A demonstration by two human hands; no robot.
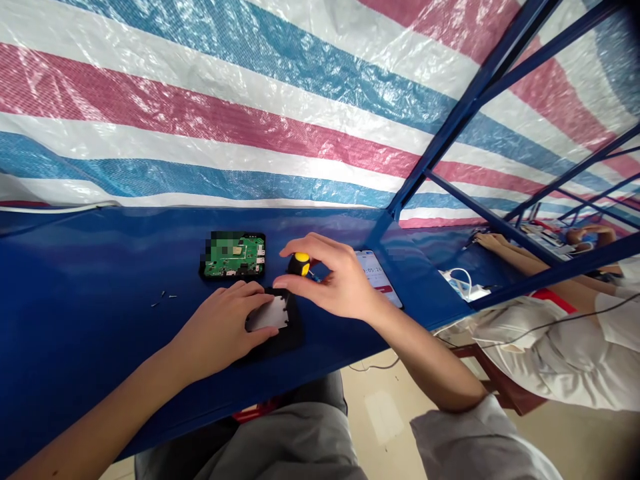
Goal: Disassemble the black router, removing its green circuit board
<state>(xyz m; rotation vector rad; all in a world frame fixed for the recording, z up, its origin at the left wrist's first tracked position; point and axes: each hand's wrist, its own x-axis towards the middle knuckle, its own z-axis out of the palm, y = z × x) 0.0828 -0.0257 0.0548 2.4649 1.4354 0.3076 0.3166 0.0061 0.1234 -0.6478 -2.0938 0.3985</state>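
My right hand point(333, 277) holds a short screwdriver with a yellow and black handle point(301, 263) between thumb and fingers. Its shaft points toward my palm, and the tip is hard to make out. My left hand point(233, 319) grips a silver metal plate point(270, 315), thumb along the near edge and fingers along the far one. The plate lies on a dark piece point(293, 333), which my hand partly covers. Just beyond my left hand is a green circuit board point(235, 257) in a black case, with metal ports on its right side. Small screws point(163, 293) lie left of it.
A phone with a lit screen point(377, 277) lies right of my right hand. A blue metal frame point(440, 140) rises at the table's back. Farther right are a white device with a cable point(465, 285) and another person's hands point(493, 241). Striped sheeting point(225, 107) hangs behind.
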